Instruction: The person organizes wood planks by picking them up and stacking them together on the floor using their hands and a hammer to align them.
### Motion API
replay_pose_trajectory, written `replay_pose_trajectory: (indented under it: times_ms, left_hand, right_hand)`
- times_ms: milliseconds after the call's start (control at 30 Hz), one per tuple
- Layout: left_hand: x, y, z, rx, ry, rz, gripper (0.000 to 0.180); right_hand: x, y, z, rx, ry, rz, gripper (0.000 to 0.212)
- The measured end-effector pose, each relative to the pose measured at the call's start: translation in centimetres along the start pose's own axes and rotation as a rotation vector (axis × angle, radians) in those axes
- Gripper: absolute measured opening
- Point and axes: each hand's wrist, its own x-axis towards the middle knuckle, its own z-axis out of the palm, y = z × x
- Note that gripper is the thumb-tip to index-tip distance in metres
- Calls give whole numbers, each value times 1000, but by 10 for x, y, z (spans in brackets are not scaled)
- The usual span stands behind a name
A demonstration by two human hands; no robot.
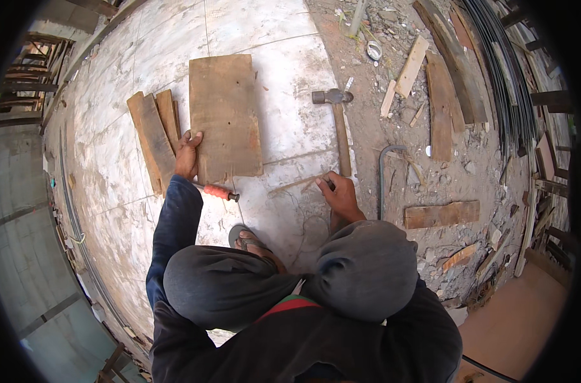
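Note:
My left hand point(187, 155) grips the left edge of a wide brown wooden board point(226, 115) lying on the pale tiled floor, its fingers resting on the top face. Closed in front of my right knee, my right hand point(340, 196) has a small dark end showing in its fingers; I cannot make out the thing. A thin brownish strip point(290, 186) runs leftward from that hand. Close to my left wrist lies a tool with a red handle point(217, 191); its other end is hidden. A ball-peen hammer point(341, 137) with a wooden handle rests just beyond my right hand.
Narrow wood pieces point(151, 137) lie left of the board. To the right, rubble ground holds a bent grey rod point(382, 182), a short plank point(442, 214), longer planks point(439, 105) and a bundle of dark rods point(504, 83). My sandalled foot point(255, 242) is near the red handle.

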Motion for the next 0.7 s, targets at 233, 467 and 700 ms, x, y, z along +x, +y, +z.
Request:
replay_pose_trajectory:
  times_ms: [233,467,700]
  left_hand:
    - [11,9,-51,-68,147,11,26]
    - [-7,24,-27,149,151,26,42]
    - [-8,-23,20,282,71,-72,54]
  right_hand:
    - [-1,-1,-14,-277,253,-131,20]
    - [21,7,-20,-633,230,-47,59]
    - [29,21,-17,-635,168,-2,60]
